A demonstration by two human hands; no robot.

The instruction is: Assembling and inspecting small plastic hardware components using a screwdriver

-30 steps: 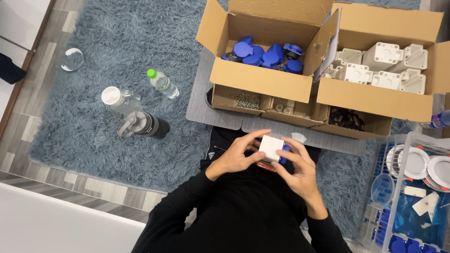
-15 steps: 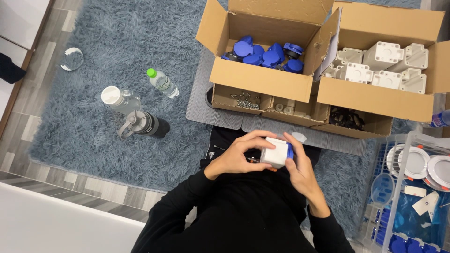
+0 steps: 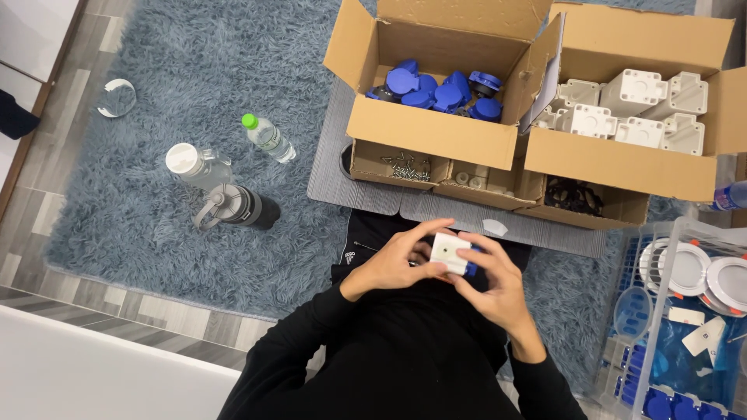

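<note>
White plastic block (image 3: 450, 251) with a blue part beneath sits over the lap, pinched between left hand (image 3: 389, 260) and right hand (image 3: 494, 281); looks light, rigid, best gripped by its flat sides

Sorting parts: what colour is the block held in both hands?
White block with a blue piece beneath; head view.

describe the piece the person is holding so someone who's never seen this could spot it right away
Start at the two open cardboard boxes at the top, then drop to the lap just below them. There the left hand and right hand meet around a small white block. Unlike the loose white blocks in the right box, it has a blue part fitted beneath it.
</note>
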